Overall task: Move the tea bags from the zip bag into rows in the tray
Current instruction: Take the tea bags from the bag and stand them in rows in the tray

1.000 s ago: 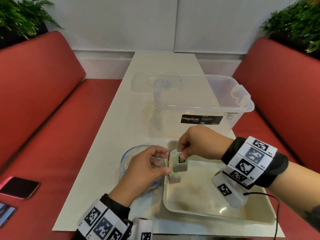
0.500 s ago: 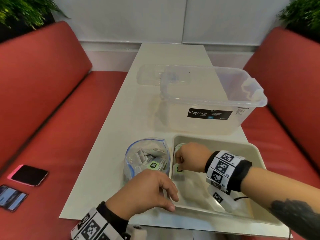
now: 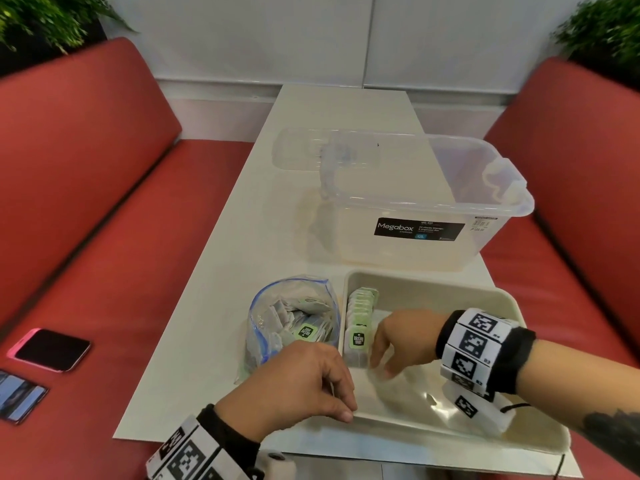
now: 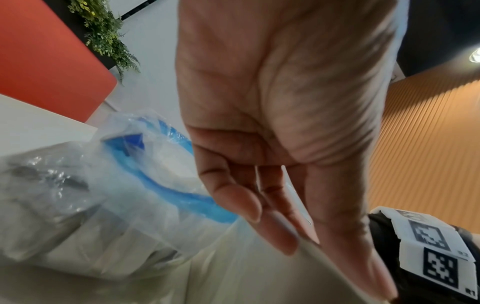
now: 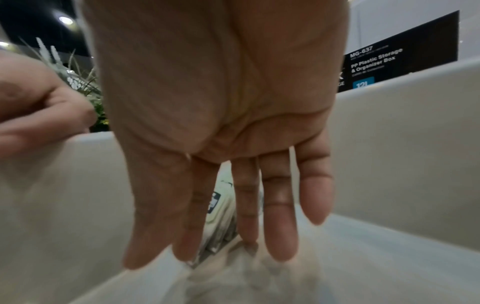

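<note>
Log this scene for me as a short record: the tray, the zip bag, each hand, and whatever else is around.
tray: beige, near right on table; tea bags stand in one row along its left wall
zip bag: open, left of tray, more tea bags inside
left hand: on tray's near-left rim; hold unclear
right hand: in tray, fingers straight, at the row's near end
other: clear box behind tray; phone on left bench

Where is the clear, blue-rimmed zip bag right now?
Head view: the zip bag stands open on the white table, left of the beige plastic tray, just beyond the left hand.
</note>
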{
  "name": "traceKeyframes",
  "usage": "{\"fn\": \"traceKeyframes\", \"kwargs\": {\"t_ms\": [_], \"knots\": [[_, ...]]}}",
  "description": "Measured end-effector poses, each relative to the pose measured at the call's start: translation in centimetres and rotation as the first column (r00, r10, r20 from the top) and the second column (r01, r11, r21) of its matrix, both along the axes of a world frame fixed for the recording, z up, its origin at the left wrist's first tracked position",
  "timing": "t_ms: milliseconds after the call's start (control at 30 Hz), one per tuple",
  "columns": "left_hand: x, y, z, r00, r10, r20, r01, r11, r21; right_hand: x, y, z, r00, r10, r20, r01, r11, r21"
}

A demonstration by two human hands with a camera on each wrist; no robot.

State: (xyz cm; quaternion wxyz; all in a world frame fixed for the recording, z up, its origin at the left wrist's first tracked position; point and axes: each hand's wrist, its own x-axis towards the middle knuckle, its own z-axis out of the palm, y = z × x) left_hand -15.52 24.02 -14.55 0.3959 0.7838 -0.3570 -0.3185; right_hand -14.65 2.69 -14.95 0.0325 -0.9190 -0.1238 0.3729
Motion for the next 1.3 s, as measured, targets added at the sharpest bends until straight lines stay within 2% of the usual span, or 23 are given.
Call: {"fn": "traceKeyframes", "kwargs": {"t_ms": [133, 233, 467, 767, 1067, 1133, 1200, 1267, 1300], "knots": [[0.0, 0.1, -0.1, 1.000, -0.002, -0.002, 0.002, 1.000, 0.006, -0.2, 0.7, -0.3, 0.990, 0.142, -0.025, -0.143, 0.988, -0.056], [0.1, 0.1, -0.1, 1.000, -0.007, -0.002, 0.007, 1.000, 0.012, -0.1, 1.3, -0.7, 0.982, 0.190, -0.013, -0.191, 0.979, -0.069], [0.0, 0.1, 0.0, 1.000, -0.018, 0.017, 0.018, 1.000, 0.022, 0.1, 1.5, -1.0, 0.983, 0.182, 0.023, -0.178, 0.978, -0.106], [0.0, 0.1, 0.0, 0.999, -0.020, 0.025, 0.019, 0.999, 0.027, 0.2, 1.6, -0.6, 0.985, 0.170, -0.013, -0.170, 0.984, -0.050], [-0.2, 0.5, -0.3, 1.000, 0.023, -0.002, -0.023, 1.000, -0.007, 0.2, 1.5, -0.1, 0.994, 0.104, -0.037, -0.103, 0.994, 0.034], [-0.3, 0.9, -0.3, 0.997, 0.072, -0.015, -0.072, 0.996, -0.060, 0.1, 1.5, 0.1, 0.995, 0.098, -0.036, -0.097, 0.995, 0.039], [0.1, 1.6, -0.2, 0.979, 0.205, 0.009, -0.202, 0.971, -0.126, 0.0, 1.5, 0.3, 0.995, 0.091, -0.041, -0.090, 0.995, 0.043], [0.7, 2.3, -0.1, 0.905, 0.408, 0.121, -0.379, 0.902, -0.209, -0.1, 1.5, 0.6, 0.996, 0.071, -0.048, -0.068, 0.996, 0.049], [1.3, 2.6, -0.1, 0.833, 0.506, 0.225, -0.453, 0.856, -0.249, -0.2, 1.5, 0.8, 0.997, 0.054, -0.053, -0.051, 0.997, 0.051]]}}
